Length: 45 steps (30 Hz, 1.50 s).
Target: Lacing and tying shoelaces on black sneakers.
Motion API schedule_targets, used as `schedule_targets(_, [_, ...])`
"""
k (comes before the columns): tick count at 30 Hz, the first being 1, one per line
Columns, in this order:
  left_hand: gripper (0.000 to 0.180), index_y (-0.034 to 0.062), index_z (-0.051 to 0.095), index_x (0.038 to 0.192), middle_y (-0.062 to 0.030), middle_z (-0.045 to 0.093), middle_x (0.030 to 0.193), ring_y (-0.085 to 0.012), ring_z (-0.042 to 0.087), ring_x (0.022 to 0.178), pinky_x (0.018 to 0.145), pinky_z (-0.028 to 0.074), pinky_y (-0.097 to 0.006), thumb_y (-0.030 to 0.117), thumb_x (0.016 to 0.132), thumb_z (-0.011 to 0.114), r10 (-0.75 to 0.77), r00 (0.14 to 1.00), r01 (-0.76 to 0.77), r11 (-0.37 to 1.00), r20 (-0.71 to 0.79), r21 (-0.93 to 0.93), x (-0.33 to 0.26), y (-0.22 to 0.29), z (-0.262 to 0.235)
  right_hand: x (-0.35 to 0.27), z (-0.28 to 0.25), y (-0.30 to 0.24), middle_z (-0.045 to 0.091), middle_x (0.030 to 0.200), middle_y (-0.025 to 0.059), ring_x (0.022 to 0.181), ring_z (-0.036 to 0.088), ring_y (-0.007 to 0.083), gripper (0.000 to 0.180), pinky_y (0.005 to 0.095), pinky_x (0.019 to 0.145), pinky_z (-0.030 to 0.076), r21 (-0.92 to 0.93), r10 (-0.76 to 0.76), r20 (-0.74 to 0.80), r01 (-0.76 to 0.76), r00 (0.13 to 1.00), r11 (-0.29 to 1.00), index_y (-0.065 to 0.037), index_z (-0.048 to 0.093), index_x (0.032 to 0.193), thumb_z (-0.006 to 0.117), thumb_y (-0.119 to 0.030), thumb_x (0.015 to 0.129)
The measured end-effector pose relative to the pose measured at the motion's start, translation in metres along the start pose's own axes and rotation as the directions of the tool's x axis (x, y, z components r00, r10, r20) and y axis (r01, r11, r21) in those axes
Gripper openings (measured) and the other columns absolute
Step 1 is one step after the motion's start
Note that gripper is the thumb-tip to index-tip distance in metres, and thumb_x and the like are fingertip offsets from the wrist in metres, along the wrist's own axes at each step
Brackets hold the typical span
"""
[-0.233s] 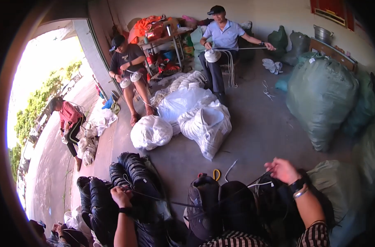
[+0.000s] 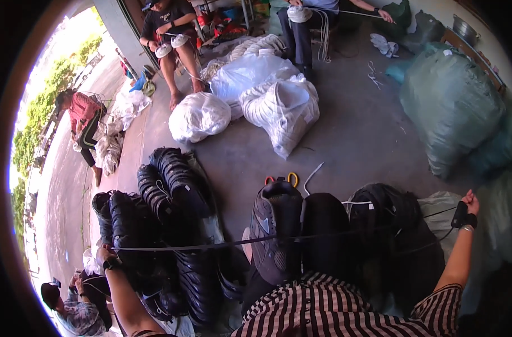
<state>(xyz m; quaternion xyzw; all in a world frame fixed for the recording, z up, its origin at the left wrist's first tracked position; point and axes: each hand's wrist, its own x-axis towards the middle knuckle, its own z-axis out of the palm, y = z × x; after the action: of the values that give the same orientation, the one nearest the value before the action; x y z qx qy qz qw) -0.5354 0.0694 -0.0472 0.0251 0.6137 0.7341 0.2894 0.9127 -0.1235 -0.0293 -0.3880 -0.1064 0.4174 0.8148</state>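
Observation:
My left hand point(image 2: 103, 256) is closed on one end of a thin black cord point(image 2: 278, 238), out to my left beside stacked black coils point(image 2: 171, 208). My right hand point(image 2: 469, 203), with a dark band on its wrist, grips the other end far to the right. The cord runs taut across my lap, over my grey shoe point(image 2: 274, 230) and a dark bundle point(image 2: 391, 224). Scissors with orange and yellow handles point(image 2: 284, 178) lie on the floor just past the shoe. My striped clothing fills the lower edge.
White filled bags point(image 2: 278, 106) sit mid-floor and big green sacks point(image 2: 452, 106) at the right. Two seated people point(image 2: 171, 22) wind white cord at the back. A person in red point(image 2: 84, 121) bends at the left, and another crouches at the lower left point(image 2: 65, 306).
Both hands have moved outward, the left further left and the right further right, stretching the black cord. The view has tilted down.

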Motion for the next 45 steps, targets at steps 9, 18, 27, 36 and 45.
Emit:
schedule_targets(9, [0.014,0.0118,0.055,0.105,0.0032,0.044,0.067,-0.0069,0.041,0.049,0.043,0.040,-0.025,0.021,0.095,0.053,-0.140,0.845,-0.048,0.942,0.516,0.333,-0.301,-0.079,0.178,-0.151,0.344,0.293,0.055,0.068,-0.0005,0.044,0.038,0.0037,0.016,0.0191,0.038,0.028,-0.425,0.543,0.092,-0.460,0.835,0.780,-0.007,0.062,0.091,0.056,-0.022,0.090])
schedule_targets(18, [0.025,0.0075,0.068,0.093,-0.0007,0.055,0.072,-0.0124,0.052,0.062,0.059,0.045,-0.023,0.002,0.069,0.074,-0.182,0.089,-0.841,0.514,0.979,0.171,-0.525,-0.102,0.207,-0.336,0.429,0.379,0.059,0.085,0.0124,0.072,0.064,0.0257,0.010,0.0335,0.063,0.053,-0.427,0.540,0.817,0.841,0.201,0.332,-0.001,0.059,0.082,0.060,-0.011,0.083])
schedule_targets(27, [0.014,0.0045,0.053,0.090,-0.0079,0.057,0.081,-0.0173,0.057,0.073,0.068,0.046,-0.027,0.004,0.081,0.064,-0.091,0.188,-0.801,0.563,0.978,0.206,-0.507,-0.150,0.185,-0.346,0.412,0.367,0.060,0.091,0.0105,0.079,0.062,0.0308,0.011,0.0379,0.071,0.052,-0.609,0.713,0.692,0.621,0.111,0.494,-0.002,0.061,0.088,0.056,-0.012,0.085])
schedule_targets(36, [0.013,0.0055,0.054,0.093,0.0052,0.052,0.084,-0.0027,0.046,0.074,0.067,0.038,-0.017,-0.003,0.084,0.055,-0.269,0.391,-0.245,0.891,0.880,0.381,-0.506,-0.149,0.175,-0.322,0.440,0.355,0.065,0.076,0.0037,0.053,0.054,0.0051,0.015,0.0198,0.050,0.047,-0.848,0.665,0.525,0.255,0.532,0.465,0.000,0.061,0.096,0.051,-0.011,0.095])
schedule_targets(45, [0.051,0.0004,0.067,0.081,0.0018,0.048,0.056,-0.0052,0.038,0.049,0.046,0.030,-0.024,0.038,0.099,0.038,-0.383,0.358,-0.359,0.786,0.852,0.504,-0.527,-0.102,0.170,-0.337,0.440,0.379,0.066,0.073,0.0120,0.069,0.066,0.0238,0.017,0.0304,0.064,0.051,-0.801,0.699,0.591,0.398,0.403,0.447,0.001,0.061,0.098,0.052,-0.012,0.092])
